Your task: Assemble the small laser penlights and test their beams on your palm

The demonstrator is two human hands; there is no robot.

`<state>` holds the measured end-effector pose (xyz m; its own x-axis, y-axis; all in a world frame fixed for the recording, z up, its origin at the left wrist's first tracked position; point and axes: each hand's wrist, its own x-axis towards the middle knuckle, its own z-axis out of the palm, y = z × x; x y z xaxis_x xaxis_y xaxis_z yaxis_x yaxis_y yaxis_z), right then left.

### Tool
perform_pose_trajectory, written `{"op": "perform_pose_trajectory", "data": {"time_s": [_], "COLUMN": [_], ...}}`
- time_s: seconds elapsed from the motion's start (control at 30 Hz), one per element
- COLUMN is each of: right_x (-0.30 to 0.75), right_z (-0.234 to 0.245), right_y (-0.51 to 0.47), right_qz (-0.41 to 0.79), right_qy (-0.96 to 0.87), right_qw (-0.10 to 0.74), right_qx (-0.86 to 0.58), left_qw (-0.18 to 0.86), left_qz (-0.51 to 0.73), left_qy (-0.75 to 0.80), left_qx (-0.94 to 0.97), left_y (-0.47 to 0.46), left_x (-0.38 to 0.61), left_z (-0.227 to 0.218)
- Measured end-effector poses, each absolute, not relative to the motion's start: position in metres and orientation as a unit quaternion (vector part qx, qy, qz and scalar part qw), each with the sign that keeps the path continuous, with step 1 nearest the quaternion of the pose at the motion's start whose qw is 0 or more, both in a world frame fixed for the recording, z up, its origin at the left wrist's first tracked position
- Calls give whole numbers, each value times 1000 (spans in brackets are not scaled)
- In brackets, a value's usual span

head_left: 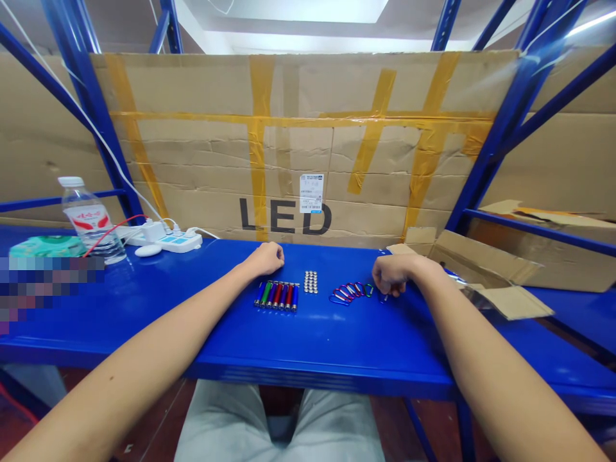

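A blue table [327, 340] stood before taped cardboard [202, 154].
The left hand [267, 258] lay curled behind flashlights [276, 296]; the right hand [391, 274] bent over a carabiner [384, 299], its grip I could not tell.

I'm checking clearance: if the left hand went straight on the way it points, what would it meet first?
Probably the upright cardboard marked LED; nothing shows between it and the left hand, though depth is unclear.

Pale greyish trousers [216, 427] are filling the near middle, their loose cloth wrinkling and creasing! Over on the left, a bare forearm [166, 343] is tapering smoothly, a small round spot [111, 378] marking it; on the right, another bare forearm [500, 359] is narrowing too.
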<state>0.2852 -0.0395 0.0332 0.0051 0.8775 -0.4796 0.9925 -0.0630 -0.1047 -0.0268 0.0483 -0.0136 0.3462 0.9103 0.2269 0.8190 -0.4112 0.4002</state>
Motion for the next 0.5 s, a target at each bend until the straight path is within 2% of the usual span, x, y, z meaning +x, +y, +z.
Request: {"op": "perform_pose_trajectory", "data": {"time_s": [0.5], "right_x": [285], "right_z": [29], "right_y": [-36], "right_qz": [-242], "right_qy": [667], "right_qw": [100], "right_qx": [697], "left_qw": [110], "left_qz": [185], "left_qy": [536], "left_qx": [816], "left_y": [44], "left_x": [-26], "left_z": [-9]}}
